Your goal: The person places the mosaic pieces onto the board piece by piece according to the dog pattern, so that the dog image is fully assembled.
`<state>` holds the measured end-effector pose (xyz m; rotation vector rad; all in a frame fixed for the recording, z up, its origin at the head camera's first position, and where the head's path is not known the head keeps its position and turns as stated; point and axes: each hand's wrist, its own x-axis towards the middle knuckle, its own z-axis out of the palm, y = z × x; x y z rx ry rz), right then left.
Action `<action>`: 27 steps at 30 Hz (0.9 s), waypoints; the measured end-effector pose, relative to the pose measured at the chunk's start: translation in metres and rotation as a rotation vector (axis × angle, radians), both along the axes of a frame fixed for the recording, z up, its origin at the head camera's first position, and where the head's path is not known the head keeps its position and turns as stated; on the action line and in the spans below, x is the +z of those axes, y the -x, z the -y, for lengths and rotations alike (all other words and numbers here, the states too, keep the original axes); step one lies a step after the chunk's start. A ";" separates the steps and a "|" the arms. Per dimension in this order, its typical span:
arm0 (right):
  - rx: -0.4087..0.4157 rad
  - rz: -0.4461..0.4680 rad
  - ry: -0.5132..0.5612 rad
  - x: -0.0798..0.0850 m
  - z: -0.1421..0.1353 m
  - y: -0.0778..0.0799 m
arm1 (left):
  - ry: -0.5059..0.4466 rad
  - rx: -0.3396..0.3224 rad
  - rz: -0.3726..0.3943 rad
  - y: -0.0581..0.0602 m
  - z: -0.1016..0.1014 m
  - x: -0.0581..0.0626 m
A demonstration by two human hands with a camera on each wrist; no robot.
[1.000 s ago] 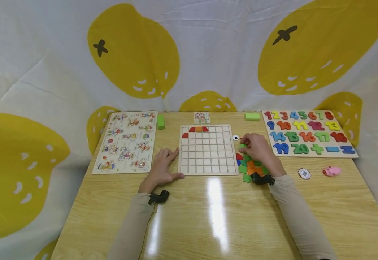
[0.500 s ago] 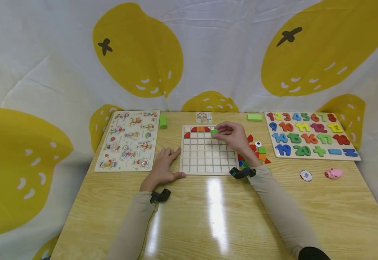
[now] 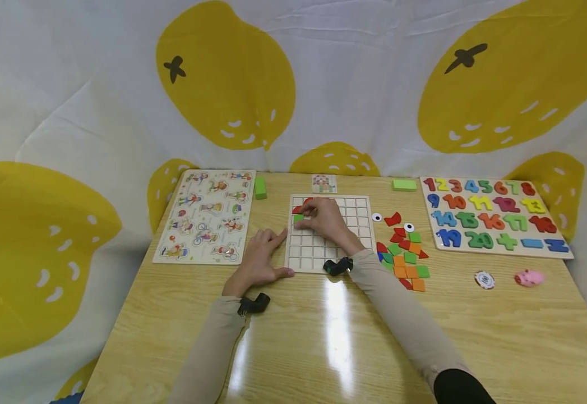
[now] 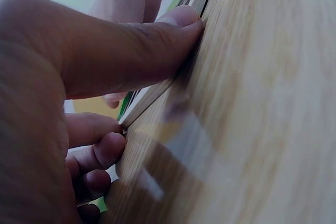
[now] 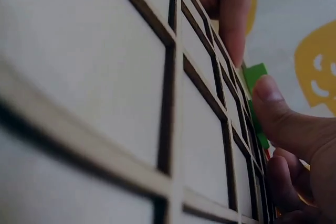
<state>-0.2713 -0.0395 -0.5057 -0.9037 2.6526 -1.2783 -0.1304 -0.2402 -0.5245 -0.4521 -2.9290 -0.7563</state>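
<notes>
A pale wooden grid board (image 3: 307,252) lies in the middle of the table. My right hand (image 3: 322,219) reaches over it, thumb and fingers pinching a green square tile (image 3: 299,218) at the leftmost column, just below the red pieces. The right wrist view has the thumb (image 5: 270,98) pressed against green at the board's surface. The right hand covers most of the top-row pieces. My left hand (image 3: 259,261) rests at the board's lower left, index finger on the left edge and thumb at the near corner. In the left wrist view its thumb (image 4: 142,51) lies along the board's side.
Loose red, green and orange tiles (image 3: 411,271) and two eye pieces lie right of the board. A picture card (image 3: 324,183) sits behind it. Around stand a picture puzzle (image 3: 207,216), a number puzzle (image 3: 495,216), two green blocks (image 3: 404,185), a chip (image 3: 485,279) and a pink pig (image 3: 528,278).
My right hand picked a green tile from the pile at right and carried it left across the board to the left column. The left hand kept its place at the board's edge.
</notes>
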 end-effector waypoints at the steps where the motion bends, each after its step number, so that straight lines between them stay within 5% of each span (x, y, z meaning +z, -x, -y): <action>1: 0.001 -0.001 -0.007 0.000 -0.001 0.000 | 0.004 -0.004 0.000 0.000 -0.001 0.001; 11: 0.001 0.009 -0.051 0.003 -0.003 -0.003 | 0.024 -0.009 -0.003 0.003 -0.006 0.002; 16: 0.034 -0.018 0.011 0.007 -0.016 -0.004 | 0.015 0.001 0.025 0.003 -0.007 0.002; 20: 0.044 -0.001 -0.013 0.023 -0.059 -0.004 | 0.011 0.010 0.033 0.001 -0.006 0.002; 27: -0.103 0.121 -0.298 0.049 -0.163 0.010 | 0.009 0.018 0.012 -0.001 0.001 0.000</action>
